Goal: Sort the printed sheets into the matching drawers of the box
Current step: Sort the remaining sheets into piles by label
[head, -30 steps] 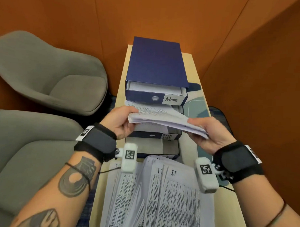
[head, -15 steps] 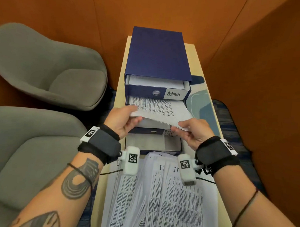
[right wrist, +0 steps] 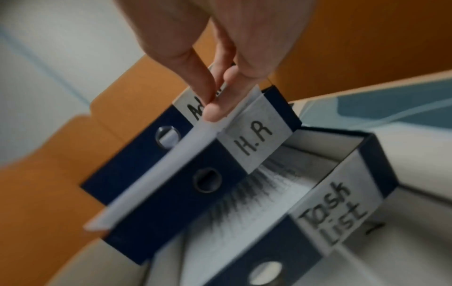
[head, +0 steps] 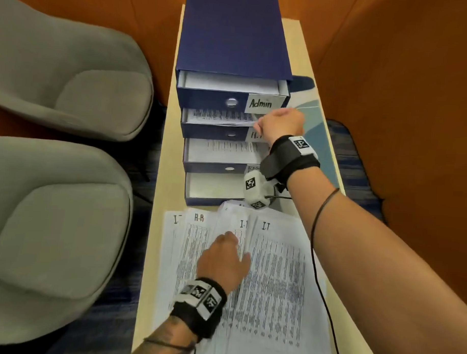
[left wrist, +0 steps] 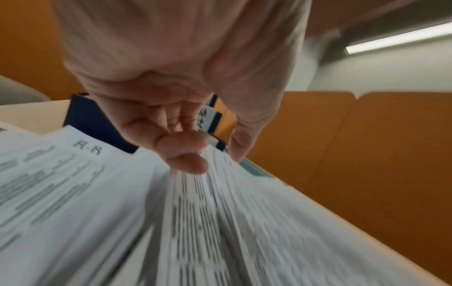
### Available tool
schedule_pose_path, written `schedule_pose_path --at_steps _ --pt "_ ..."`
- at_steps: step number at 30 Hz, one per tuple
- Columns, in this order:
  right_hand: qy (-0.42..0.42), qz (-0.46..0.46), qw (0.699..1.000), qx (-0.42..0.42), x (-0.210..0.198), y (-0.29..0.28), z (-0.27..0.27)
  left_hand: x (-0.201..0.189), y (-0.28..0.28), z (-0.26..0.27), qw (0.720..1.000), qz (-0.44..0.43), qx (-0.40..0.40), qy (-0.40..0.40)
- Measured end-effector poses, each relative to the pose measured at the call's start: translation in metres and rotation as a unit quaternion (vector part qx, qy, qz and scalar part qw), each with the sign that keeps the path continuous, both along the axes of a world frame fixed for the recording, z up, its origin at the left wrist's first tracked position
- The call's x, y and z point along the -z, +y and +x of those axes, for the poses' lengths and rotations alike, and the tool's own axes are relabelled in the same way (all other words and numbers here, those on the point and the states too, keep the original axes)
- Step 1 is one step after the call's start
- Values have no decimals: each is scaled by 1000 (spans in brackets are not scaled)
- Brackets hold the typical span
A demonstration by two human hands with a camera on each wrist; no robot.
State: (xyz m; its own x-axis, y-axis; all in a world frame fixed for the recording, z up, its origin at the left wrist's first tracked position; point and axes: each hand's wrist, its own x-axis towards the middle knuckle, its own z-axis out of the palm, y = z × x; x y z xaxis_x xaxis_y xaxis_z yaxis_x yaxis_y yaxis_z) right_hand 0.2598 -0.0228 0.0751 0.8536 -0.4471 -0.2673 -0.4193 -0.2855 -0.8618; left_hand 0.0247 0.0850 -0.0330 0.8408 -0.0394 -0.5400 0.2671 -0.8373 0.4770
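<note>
- Since the earlier frame, the left hand (head: 224, 258) is being lowered, fingers spread, onto the fanned white printed sheets (head: 274, 279).
- A thin white sheet bundle (head: 221, 118) is being pinched by the right hand (head: 280, 124) over the navy cardboard H.R drawer (right wrist: 215, 166); its overhanging edge is at risk of being crumpled.

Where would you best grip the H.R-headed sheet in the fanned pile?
Probably at the H.R-headed sheet's exposed top edge, coming from the drawer side: neighbouring sheets overlap its long sides, the left hand rests beside it lower down, and only that headed strip lies bare.

Showing one blue drawer box (head: 233, 41) with four drawers (head: 216, 100) pulled out, three readable labels (head: 264, 103), two grey chairs (head: 72, 73), two hands (head: 224, 261), one table (head: 157, 200), one fanned pile of printed sheets (head: 274, 279).
</note>
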Motion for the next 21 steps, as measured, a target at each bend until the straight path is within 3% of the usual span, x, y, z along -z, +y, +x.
schedule_pose_path --at_steps 2,5,8,10,14,17,19,21 --pt "13 -96 994 -59 9 1 5 14 -18 -10 999 31 31 -16" --pt "29 -125 980 -153 6 -8 -4 26 -37 -20 998 55 30 -13" --pt "-53 -125 978 -159 -1 -40 -47 35 -43 -21 998 63 10 -18" --pt "-63 -139 977 -151 11 -73 -92 40 -41 -18 999 46 -16 -18" --pt "140 -173 966 -130 95 -156 -188 38 -34 -21 996 -15 -78 -32" --pt "227 -100 966 -78 142 -200 -250 42 -30 -27 993 -75 -89 -23" --pt "207 18 978 -30 159 -216 -270 48 -27 -32 981 -146 -127 8" --pt "173 73 982 4 168 -225 -280 53 -26 -35 962 -203 -180 39"
